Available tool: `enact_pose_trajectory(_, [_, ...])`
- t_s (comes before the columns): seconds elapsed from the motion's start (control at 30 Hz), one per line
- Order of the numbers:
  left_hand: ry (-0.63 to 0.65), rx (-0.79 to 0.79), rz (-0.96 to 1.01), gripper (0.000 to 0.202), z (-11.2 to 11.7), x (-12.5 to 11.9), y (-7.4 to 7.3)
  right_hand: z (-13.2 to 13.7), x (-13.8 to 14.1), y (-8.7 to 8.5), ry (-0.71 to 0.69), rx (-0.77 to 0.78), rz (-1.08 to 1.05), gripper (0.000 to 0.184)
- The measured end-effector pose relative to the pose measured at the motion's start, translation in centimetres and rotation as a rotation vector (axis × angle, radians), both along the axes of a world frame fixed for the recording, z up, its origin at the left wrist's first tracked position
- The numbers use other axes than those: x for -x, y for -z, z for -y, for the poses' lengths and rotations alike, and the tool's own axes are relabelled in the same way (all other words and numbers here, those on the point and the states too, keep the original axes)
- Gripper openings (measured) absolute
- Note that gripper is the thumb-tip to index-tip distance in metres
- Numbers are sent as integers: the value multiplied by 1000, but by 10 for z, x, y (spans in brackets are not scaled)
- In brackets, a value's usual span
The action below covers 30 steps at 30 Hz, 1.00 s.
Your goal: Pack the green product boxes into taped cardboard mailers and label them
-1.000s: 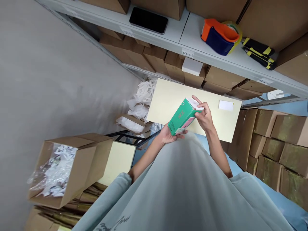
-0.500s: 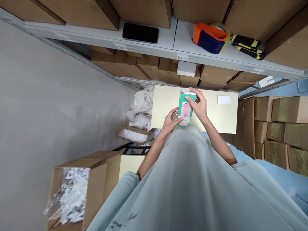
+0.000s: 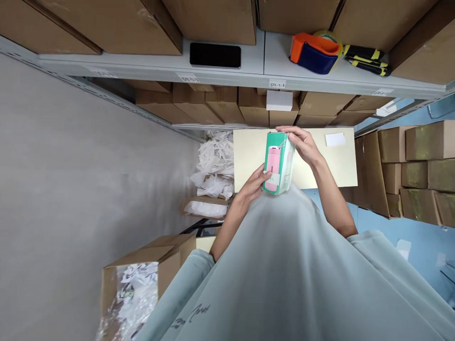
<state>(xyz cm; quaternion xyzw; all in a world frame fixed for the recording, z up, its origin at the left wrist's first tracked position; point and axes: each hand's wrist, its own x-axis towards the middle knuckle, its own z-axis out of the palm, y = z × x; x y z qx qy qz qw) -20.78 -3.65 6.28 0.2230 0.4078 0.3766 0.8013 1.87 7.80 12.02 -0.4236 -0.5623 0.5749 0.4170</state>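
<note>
I hold a small green carton with a pink bottle pictured on its front, upright in front of my chest. My left hand grips its lower left side, fingers closed on it. My right hand is curled over the carton's top end, fingertips on the top flap. Behind the carton lies a pale yellow board with a small white label.
A grey shelf above carries a black phone, an orange and blue tape dispenser and a yellow-black knife. Cardboard boxes stack at right. An open box of plastic bags stands lower left; white bags are heaped by the wall.
The carton has been turned from tilted to upright, its pink picture facing me. My right hand moved from its front to its top end. My view swung slightly.
</note>
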Motion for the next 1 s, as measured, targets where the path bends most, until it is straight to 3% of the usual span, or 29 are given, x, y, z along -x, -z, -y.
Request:
enact_pose_trajectory(0.17, [92, 73, 60, 75, -13, 21, -5, -1, 17, 14, 57, 123, -40, 86])
enact_pose_trajectory(0.33, [-48, -37, -127, 103, -13, 23, -13, -6, 35, 8, 215, 32, 81, 67])
enact_pose_trajectory(0.53, [-97, -69, -124, 108, -3, 20, -13, -5, 30, -16, 69, 15, 105, 57])
enact_pose_trajectory(0.7, [-33, -26, -33, 104, 6, 27, -12, 1, 18, -15, -48, 91, -40, 74])
enact_pose_trajectory(0.83, [27, 28, 52, 94, 6, 30, -15, 7, 17, -5, -23, 106, -100, 87])
enact_pose_trajectory(1.0, [-43, -91, -128, 102, -1, 29, -29, 6, 19, -2, 142, 128, 29, 75])
